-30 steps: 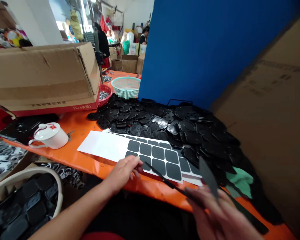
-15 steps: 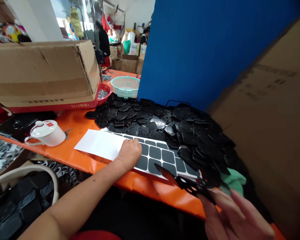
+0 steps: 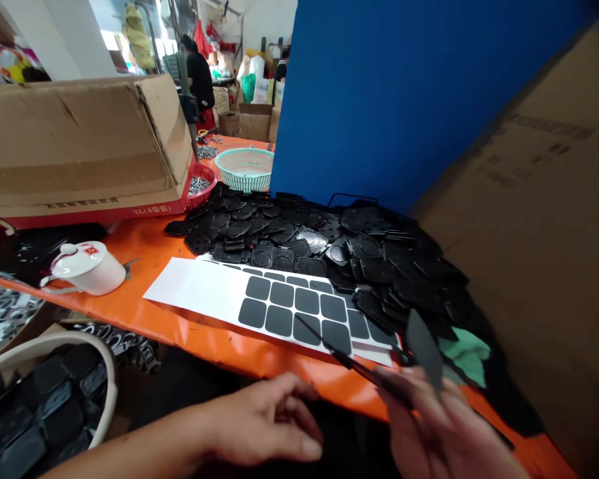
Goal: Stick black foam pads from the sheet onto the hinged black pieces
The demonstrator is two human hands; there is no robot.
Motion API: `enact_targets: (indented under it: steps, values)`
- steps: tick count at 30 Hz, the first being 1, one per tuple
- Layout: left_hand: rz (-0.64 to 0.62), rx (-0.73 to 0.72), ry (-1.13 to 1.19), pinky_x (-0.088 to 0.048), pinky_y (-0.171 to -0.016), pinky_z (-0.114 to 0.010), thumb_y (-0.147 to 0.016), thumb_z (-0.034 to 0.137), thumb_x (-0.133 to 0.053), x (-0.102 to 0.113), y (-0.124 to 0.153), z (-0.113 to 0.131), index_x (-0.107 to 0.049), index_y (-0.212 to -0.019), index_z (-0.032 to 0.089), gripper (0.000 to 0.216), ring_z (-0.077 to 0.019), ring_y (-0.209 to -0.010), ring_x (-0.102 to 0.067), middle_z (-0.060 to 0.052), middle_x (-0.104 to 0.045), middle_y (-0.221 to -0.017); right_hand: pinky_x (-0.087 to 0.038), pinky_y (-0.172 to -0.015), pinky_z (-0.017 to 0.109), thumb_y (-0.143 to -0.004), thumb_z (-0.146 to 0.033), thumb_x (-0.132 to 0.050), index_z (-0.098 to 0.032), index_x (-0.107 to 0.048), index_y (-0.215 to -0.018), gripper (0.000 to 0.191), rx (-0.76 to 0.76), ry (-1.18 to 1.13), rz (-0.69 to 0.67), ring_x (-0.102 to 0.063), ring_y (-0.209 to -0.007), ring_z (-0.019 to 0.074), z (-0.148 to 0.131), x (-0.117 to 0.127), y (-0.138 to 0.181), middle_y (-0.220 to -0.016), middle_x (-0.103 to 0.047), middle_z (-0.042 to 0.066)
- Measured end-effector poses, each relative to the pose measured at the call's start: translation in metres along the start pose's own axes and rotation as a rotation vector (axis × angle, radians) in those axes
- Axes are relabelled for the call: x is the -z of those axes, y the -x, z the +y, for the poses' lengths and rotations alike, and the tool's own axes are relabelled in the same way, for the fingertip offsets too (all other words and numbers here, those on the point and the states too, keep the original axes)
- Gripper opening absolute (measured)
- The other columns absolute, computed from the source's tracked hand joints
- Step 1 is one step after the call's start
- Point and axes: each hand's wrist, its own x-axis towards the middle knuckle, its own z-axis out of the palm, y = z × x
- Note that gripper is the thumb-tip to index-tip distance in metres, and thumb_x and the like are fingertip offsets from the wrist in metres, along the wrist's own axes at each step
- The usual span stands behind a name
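My right hand (image 3: 444, 426) grips a thin black piece (image 3: 359, 369), seen nearly edge-on, its narrow tip over the sticker sheet. A dark grey rounded pad (image 3: 424, 349) stands up at the same fingers; how it is held is unclear. My left hand (image 3: 272, 419) hovers in front of the orange table edge, fingers loosely curled and thumb apart, with nothing visible in it. Between the hands and the pile lies a white sheet (image 3: 199, 286) bearing several dark rounded-square stickers (image 3: 282, 294). Another sticker sheet (image 3: 374, 332) lies partly beneath it.
Many black plastic pieces (image 3: 289, 233) are heaped behind the sheets, against a blue panel (image 3: 404, 100). At left are a lidded white cup (image 3: 94, 269), a cardboard box (image 3: 80, 146) and a tub of black pieces (image 3: 110, 392). A green cloth (image 3: 466, 356) lies at right.
My left hand has left the sticker sheet and drawn back toward me, its fingers loosening. The black piece in my right hand has turned edge-on, and a grey pad now shows there.
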Motion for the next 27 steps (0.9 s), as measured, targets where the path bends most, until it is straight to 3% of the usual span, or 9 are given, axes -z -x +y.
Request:
enact_targets:
  steps: [2, 4, 7, 10, 14, 17, 21, 24, 27]
  values:
    - [0.004, -0.012, 0.477, -0.047, -0.080, -0.032, -0.074, 0.049, -0.066, -0.006, -0.008, 0.000, -0.055, -0.114, 0.016, 0.053, -0.0209, -0.089, -0.066, -0.011, -0.068, -0.100, -0.057, -0.073, 0.038, -0.082, -0.014, -0.060, -0.027, -0.069, -0.095, 0.021, 0.278, -0.020, -0.158, -0.071, -0.075, 0.0209, -0.008, -0.007, -0.008, -0.083, -0.075, 0.002]
    - [0.084, -0.061, 0.722, -0.048, -0.074, -0.028, -0.074, 0.049, -0.067, -0.007, -0.016, 0.006, -0.061, -0.096, 0.014, 0.042, -0.0171, -0.078, -0.065, -0.009, -0.069, -0.088, -0.056, -0.078, 0.039, -0.080, -0.009, -0.059, -0.027, -0.067, -0.089, 0.021, 0.462, -0.066, -0.147, -0.071, -0.081, 0.0195, -0.015, -0.018, -0.009, -0.086, -0.076, 0.000]
    - [0.326, -0.051, 0.833, -0.046, -0.063, -0.023, -0.073, 0.028, -0.070, -0.001, -0.023, 0.010, -0.062, -0.084, 0.013, 0.020, -0.0124, -0.062, -0.061, -0.004, -0.067, -0.071, -0.055, -0.083, 0.043, -0.079, -0.006, -0.062, -0.026, -0.065, -0.091, 0.023, 0.497, -0.132, -0.091, -0.069, -0.091, 0.0197, -0.025, -0.036, 0.000, -0.096, -0.074, 0.001]
    - [0.411, -0.032, 0.848, -0.049, -0.062, -0.028, -0.072, 0.016, -0.065, 0.010, -0.026, 0.003, -0.059, -0.094, 0.014, 0.023, -0.0164, -0.062, -0.064, -0.005, -0.068, -0.073, -0.055, -0.086, 0.048, -0.076, -0.007, -0.069, -0.027, -0.064, -0.105, 0.037, 0.325, -0.250, -0.033, -0.065, -0.104, 0.0244, -0.029, -0.045, 0.012, -0.116, -0.065, 0.006]
    - [0.431, -0.063, 0.803, -0.053, -0.067, -0.037, -0.065, 0.009, -0.056, 0.018, -0.024, -0.006, -0.050, -0.105, 0.014, 0.040, -0.0243, -0.069, -0.070, -0.009, -0.071, -0.080, -0.057, -0.086, 0.049, -0.078, -0.004, -0.066, -0.030, -0.050, -0.134, 0.064, -0.071, -0.471, 0.050, -0.059, -0.111, 0.0278, -0.029, -0.043, 0.022, -0.127, -0.052, 0.012]
    - [0.379, -0.058, 0.734, -0.055, -0.070, -0.041, -0.063, 0.007, -0.054, 0.017, -0.021, -0.004, -0.047, -0.105, 0.015, 0.044, -0.0264, -0.075, -0.071, -0.010, -0.072, -0.082, -0.056, -0.086, 0.044, -0.083, -0.009, -0.063, -0.030, -0.059, -0.124, 0.047, -0.348, -0.662, 0.078, -0.062, -0.103, 0.0236, -0.025, -0.042, 0.020, -0.121, -0.053, 0.010]
    - [0.325, -0.092, 0.726, -0.056, -0.064, -0.037, -0.063, 0.008, -0.055, 0.018, -0.019, -0.004, -0.047, -0.100, 0.014, 0.038, -0.0228, -0.069, -0.069, -0.008, -0.070, -0.075, -0.057, -0.075, 0.037, -0.083, -0.020, -0.067, -0.032, -0.068, -0.104, 0.024, -0.600, -0.959, 0.125, -0.064, -0.081, 0.0162, -0.019, -0.042, 0.010, -0.103, -0.059, 0.003]
    - [0.296, -0.106, 0.751, -0.056, -0.060, -0.037, -0.068, 0.012, -0.057, 0.022, -0.020, -0.006, -0.047, -0.097, 0.013, 0.031, -0.0248, -0.069, -0.070, -0.013, -0.071, -0.079, -0.056, -0.067, 0.035, -0.081, -0.028, -0.071, -0.030, -0.069, -0.089, 0.008, -0.688, -1.167, 0.096, -0.061, -0.071, 0.0135, -0.017, -0.044, 0.002, -0.092, -0.058, 0.000]
    - [0.360, -0.023, 0.746, -0.056, -0.064, -0.038, -0.079, 0.016, -0.059, 0.026, -0.022, -0.009, -0.047, -0.100, 0.014, 0.024, -0.0250, -0.074, -0.071, -0.015, -0.072, -0.089, -0.055, -0.068, 0.032, -0.080, -0.029, -0.072, -0.028, -0.068, -0.079, 0.004, -0.732, -1.237, 0.110, -0.060, -0.073, 0.0131, -0.015, -0.046, -0.001, -0.082, -0.056, -0.002]
